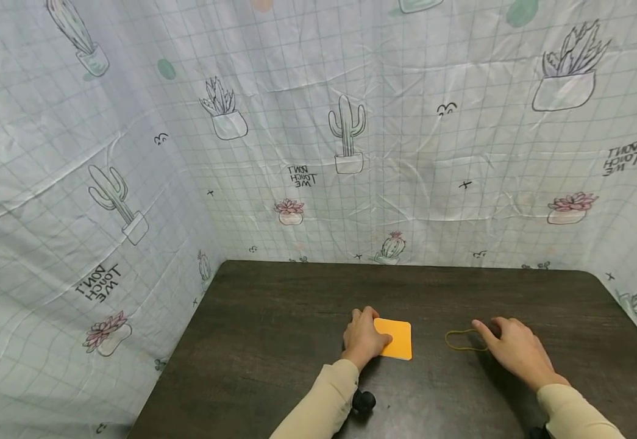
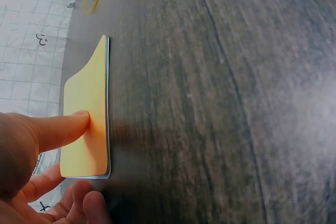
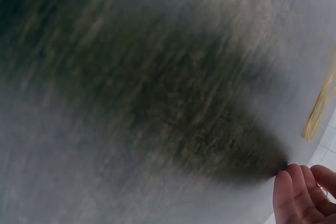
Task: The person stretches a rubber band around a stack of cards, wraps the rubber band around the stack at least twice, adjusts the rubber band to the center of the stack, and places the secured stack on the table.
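Note:
A thin stack of orange cards (image 1: pixel 398 339), square with rounded corners, is held in my left hand (image 1: pixel 363 338). The thumb presses on the orange face and the other fingers are at the near edge and underneath. Paler edges show below the top layer in the left wrist view, where the orange face (image 2: pixel 84 150) looks slightly bent. To the right, a thin yellow rubber band (image 1: pixel 467 349) lies as a loop on the table. My right hand (image 1: pixel 517 349) is at the band's right end, fingers loosely bent and holding nothing; its fingertips (image 3: pixel 284 187) are close to the tabletop.
The dark wood-grain table (image 1: pixel 274 317) runs back to a white cloth (image 1: pixel 406 201) printed with cacti and grid lines, which also hangs at both sides. A small black round piece (image 1: pixel 364 402) sits at my left wrist.

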